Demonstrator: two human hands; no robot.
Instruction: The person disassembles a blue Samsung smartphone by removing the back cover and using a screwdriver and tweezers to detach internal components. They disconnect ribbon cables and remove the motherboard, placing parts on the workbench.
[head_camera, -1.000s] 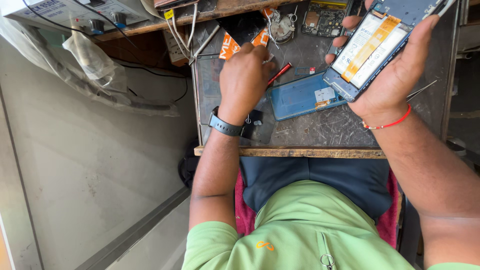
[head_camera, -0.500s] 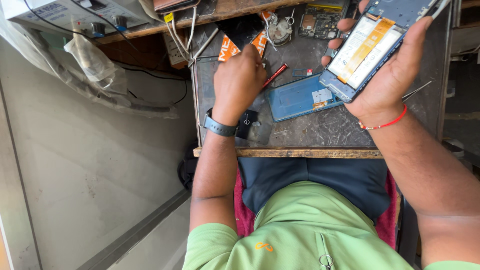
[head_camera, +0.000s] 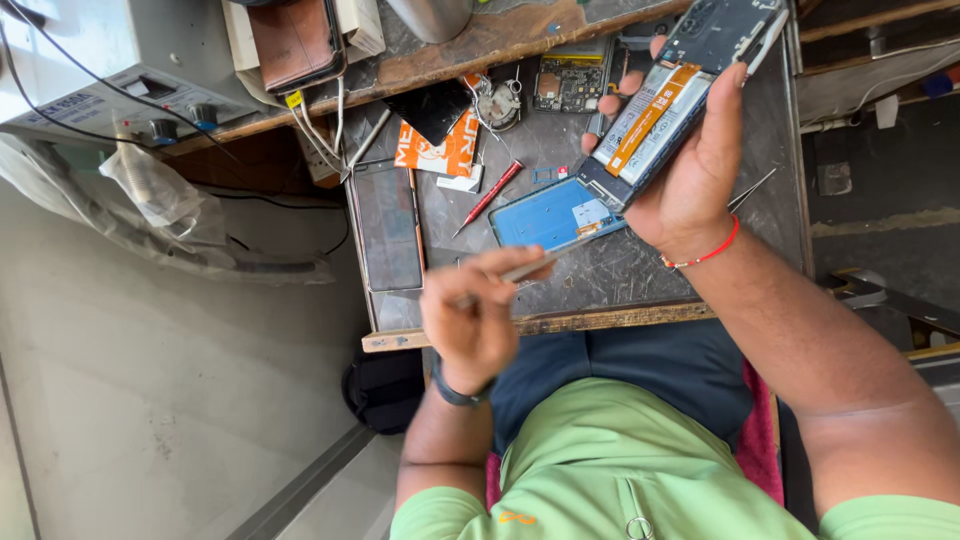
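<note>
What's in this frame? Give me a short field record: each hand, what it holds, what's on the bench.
view: head camera, looking down at a workbench
left hand: closed on a thin metal tool, blurred
right hand: holds an opened phone, battery exposed
bench items: blue phone back cover, red screwdriver, orange packet, circuit board, dark phone at bench edge
wrists: dark band on left, red thread on right

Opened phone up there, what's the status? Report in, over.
Right hand holds the opened phone, battery side showing. Left hand grips a thin metal tool, tip over the blue back cover on the workbench. Nothing between them.
</note>
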